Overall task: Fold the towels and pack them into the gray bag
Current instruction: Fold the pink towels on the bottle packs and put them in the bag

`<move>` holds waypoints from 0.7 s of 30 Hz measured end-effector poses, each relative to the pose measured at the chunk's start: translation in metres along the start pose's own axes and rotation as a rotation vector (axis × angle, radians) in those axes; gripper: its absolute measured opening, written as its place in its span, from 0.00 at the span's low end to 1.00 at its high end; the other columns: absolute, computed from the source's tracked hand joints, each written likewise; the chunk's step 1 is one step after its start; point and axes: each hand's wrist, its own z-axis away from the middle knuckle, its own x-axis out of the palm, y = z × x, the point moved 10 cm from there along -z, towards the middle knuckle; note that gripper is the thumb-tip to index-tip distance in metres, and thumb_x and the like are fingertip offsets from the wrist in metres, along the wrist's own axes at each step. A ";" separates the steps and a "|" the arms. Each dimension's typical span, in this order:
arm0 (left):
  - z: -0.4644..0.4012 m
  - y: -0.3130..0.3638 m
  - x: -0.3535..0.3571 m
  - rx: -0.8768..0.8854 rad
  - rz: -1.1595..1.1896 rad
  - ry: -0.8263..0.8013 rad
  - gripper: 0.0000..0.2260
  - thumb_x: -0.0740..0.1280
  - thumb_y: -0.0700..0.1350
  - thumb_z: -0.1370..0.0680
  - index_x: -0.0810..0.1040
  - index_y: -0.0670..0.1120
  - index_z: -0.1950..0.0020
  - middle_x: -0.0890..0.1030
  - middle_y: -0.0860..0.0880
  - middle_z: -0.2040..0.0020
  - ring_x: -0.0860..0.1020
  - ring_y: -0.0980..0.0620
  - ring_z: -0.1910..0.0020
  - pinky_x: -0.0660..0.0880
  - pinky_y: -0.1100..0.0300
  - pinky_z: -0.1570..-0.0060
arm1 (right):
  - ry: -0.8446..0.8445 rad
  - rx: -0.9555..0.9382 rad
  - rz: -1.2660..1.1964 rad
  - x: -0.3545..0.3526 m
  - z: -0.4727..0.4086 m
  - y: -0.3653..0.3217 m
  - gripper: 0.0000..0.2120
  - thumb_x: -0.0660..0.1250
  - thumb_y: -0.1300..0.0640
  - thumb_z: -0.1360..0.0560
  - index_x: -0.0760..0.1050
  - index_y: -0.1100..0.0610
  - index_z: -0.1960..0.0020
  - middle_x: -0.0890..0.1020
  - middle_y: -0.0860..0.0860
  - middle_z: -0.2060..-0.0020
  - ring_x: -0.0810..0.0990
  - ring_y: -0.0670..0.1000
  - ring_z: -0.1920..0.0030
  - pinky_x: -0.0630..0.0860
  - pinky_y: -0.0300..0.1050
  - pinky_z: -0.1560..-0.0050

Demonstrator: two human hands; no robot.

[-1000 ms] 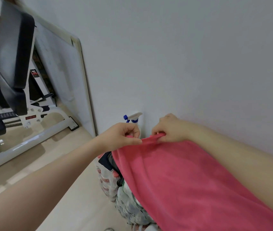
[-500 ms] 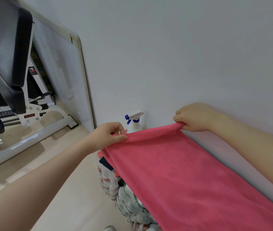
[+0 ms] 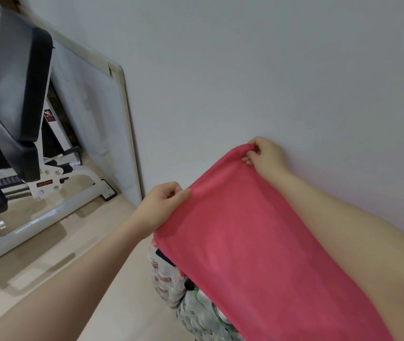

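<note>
Head view: left hand (image 3: 164, 200) and right hand (image 3: 266, 156) each pinch one top corner of the pink towel (image 3: 250, 247), held spread in the air before the wall (image 3: 270, 70), above wrapped bottles (image 3: 169, 279) on the floor (image 3: 112, 303)

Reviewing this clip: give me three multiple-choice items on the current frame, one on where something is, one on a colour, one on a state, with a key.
1. Where do the wrapped bottle packs lie?
A. On the weight bench
B. On the floor below the towel
C. On a shelf

2. What colour is the towel?
A. Pink
B. Gray
C. Blue

3. How is the towel held?
A. One hand only
B. Draped, untouched
C. Pinched at its top edge by both hands

Key:
1 B, the packs show under the towel's lower left edge, on the floor by the wall.
2 A, the cloth is plainly pink.
3 C, the left hand and right hand each pinch a top corner, stretching the edge.
</note>
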 end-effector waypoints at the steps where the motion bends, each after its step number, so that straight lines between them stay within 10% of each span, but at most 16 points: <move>1: 0.002 0.008 0.000 0.024 0.063 -0.003 0.15 0.65 0.47 0.23 0.66 0.48 0.68 0.65 0.51 0.70 0.62 0.55 0.72 0.59 0.65 0.72 | 0.000 -0.016 -0.023 -0.002 0.000 -0.003 0.10 0.58 0.69 0.25 0.75 0.56 0.53 0.80 0.52 0.65 0.79 0.39 0.70 0.77 0.34 0.58; 10: 0.070 0.091 0.091 0.244 0.096 -0.354 0.12 0.69 0.41 0.26 0.74 0.51 0.69 0.64 0.57 0.75 0.63 0.56 0.72 0.67 0.74 0.57 | -0.064 -0.050 0.071 -0.095 0.076 0.003 0.09 0.61 0.64 0.24 0.80 0.56 0.52 0.76 0.51 0.70 0.74 0.39 0.72 0.70 0.35 0.65; 21: 0.197 0.158 0.277 0.422 0.012 -0.779 0.11 0.69 0.37 0.27 0.75 0.49 0.67 0.64 0.56 0.76 0.62 0.61 0.75 0.63 0.72 0.72 | 0.003 0.416 -0.386 -0.223 0.230 0.124 0.13 0.59 0.52 0.22 0.70 0.54 0.65 0.77 0.50 0.74 0.79 0.44 0.75 0.71 0.37 0.69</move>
